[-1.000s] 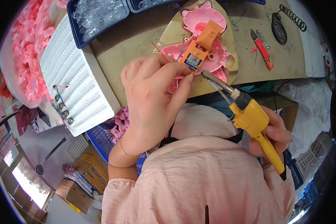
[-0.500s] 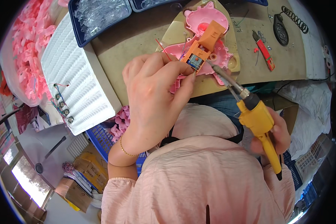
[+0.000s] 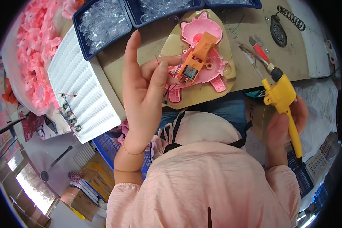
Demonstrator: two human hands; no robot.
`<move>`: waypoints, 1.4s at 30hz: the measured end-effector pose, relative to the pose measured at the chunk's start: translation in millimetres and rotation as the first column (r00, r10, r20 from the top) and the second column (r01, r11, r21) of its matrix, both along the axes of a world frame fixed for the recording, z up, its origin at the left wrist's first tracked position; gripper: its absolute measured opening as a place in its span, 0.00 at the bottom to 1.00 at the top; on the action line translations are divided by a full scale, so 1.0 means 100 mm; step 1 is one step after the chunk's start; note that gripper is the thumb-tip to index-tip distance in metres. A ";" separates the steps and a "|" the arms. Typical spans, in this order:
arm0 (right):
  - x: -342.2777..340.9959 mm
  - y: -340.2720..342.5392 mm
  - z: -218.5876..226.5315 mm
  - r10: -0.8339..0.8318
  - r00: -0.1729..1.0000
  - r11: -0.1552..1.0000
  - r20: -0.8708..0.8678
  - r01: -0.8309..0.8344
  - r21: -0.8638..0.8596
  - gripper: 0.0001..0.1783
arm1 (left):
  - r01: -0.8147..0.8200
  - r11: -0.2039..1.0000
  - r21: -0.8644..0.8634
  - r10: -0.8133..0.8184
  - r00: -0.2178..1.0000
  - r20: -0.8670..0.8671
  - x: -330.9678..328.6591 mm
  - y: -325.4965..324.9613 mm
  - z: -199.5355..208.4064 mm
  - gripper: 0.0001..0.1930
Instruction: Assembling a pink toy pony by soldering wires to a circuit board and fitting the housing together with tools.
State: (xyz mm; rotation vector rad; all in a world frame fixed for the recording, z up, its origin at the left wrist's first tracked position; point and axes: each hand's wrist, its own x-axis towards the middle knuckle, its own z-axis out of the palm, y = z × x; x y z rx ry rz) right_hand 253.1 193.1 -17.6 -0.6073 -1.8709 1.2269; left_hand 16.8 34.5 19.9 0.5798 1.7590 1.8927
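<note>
A yellow soldering iron with a thin feed tube beside its metal tip is gripped in my right hand. Its tip points up and left, apart from the work. My left hand has its index finger stretched upward and the other fingers spread beside an orange plastic housing. A short red wire shows by the thumb tip. Inside the housing sits a small dark component, with thin wires near its lower end. The housing lies on a pink toy shell, which rests in a tan holder.
Blue bins of clear plastic parts line the far side. At left are a white ridged tray, several wired round parts and a bag of pink pieces. A red cutter knife and black coiled-cord fob lie at right.
The soldering iron has drawn back to the right, away from the orange housing. My left hand has shifted left and its index finger has lifted and straightened. The whole view has moved slightly.
</note>
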 end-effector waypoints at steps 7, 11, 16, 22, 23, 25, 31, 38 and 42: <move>-0.05 0.22 -0.07 -0.134 0.985 0.984 -0.111 0.119 -0.134 0.27 | 0.026 0.876 -0.482 -0.478 0.181 -0.859 -0.18 0.31 0.21 0.03; 0.00 0.16 -0.04 -0.093 0.987 0.993 -0.130 0.082 -0.086 0.27 | 0.119 0.845 -0.522 -0.462 0.656 -0.597 -0.20 0.33 0.18 0.07; -0.03 0.13 -0.08 -0.092 0.993 0.991 -0.079 0.084 -0.103 0.27 | 0.101 0.905 -0.412 -0.198 0.959 -0.201 -0.30 -0.01 -0.10 0.05; -0.12 0.04 0.06 0.033 0.999 0.992 -0.011 -0.034 -0.125 0.30 | 0.060 0.871 -0.488 -0.297 0.855 -0.425 -0.03 -0.05 0.07 0.06; -0.15 0.01 0.11 0.083 0.997 0.988 -0.003 -0.083 -0.128 0.31 | 0.056 0.869 -0.491 -0.294 0.857 -0.422 0.00 -0.03 0.06 0.06; -0.14 -0.04 0.19 0.101 0.994 0.980 0.039 -0.092 -0.177 0.33 | 0.055 0.892 -0.449 -0.268 0.864 -0.426 0.03 0.01 0.03 0.04; 0.00 -0.09 0.11 0.349 0.925 0.916 -0.150 -0.371 -0.154 0.34 | 0.039 0.841 -0.539 -0.369 0.770 -0.520 -0.01 0.03 -0.06 0.04; -0.18 0.02 0.19 0.606 0.789 0.793 -0.103 -0.610 -0.003 0.36 | 0.047 0.893 -0.448 -0.201 0.932 -0.303 0.07 0.03 -0.10 0.04; -0.23 0.00 0.20 0.619 0.784 0.785 -0.047 -0.617 0.059 0.36 | 0.045 0.889 -0.456 -0.263 0.865 -0.427 0.03 0.03 -0.11 0.04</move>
